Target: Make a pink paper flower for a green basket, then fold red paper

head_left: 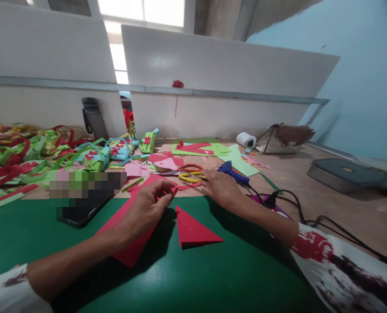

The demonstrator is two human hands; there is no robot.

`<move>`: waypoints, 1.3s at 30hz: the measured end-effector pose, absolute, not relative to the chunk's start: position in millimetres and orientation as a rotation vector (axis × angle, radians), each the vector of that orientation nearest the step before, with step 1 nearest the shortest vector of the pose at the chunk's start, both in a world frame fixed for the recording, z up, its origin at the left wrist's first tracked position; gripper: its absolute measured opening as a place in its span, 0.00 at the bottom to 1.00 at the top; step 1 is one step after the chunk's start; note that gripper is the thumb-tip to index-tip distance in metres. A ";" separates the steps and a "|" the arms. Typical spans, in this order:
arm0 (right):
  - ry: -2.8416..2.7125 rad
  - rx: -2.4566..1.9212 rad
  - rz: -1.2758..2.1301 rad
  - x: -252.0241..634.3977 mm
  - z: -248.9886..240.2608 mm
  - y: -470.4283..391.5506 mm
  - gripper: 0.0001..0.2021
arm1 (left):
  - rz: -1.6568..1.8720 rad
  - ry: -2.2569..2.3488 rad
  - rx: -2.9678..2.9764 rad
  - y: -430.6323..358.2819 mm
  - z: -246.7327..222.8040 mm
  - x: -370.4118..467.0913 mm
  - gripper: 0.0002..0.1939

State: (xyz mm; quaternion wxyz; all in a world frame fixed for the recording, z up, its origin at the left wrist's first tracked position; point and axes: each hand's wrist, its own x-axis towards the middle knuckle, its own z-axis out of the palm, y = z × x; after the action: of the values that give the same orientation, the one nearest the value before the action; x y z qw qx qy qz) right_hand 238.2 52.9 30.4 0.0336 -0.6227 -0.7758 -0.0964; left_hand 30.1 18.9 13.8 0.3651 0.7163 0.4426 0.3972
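"What's closest?"
"The patterned sleeves [346, 269], reaching in over the green mat [154, 289]. In my head view, the left hand [147, 206] pinches the red strip [136, 245] near the mat's far edge; the red triangle [195, 228] lies loose beside it."
"And the right hand [221, 187]?"
"At the yellow-handled scissors [188, 177], on the tabletop [297, 174] past that edge. Whether it grips them, I can't tell."
"Risks?"
"Pulled carelessly, scissors could snag paper; my right forearm [265, 217] could catch the black cable [299, 206], maybe tugging the glue gun [235, 174]."
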 end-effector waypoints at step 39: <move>-2.209 -0.928 0.139 217.9 18.1 -2.4 0.09 | 0.716 0.973 1.402 4.9 12.8 17.8 0.17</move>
State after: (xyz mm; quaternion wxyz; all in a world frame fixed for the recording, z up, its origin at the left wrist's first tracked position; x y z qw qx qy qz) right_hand 217.9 -2.4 18.1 0.3623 -0.3603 -0.8579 0.0539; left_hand 17.8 4.9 12.8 0.6017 0.6050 0.4199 0.3091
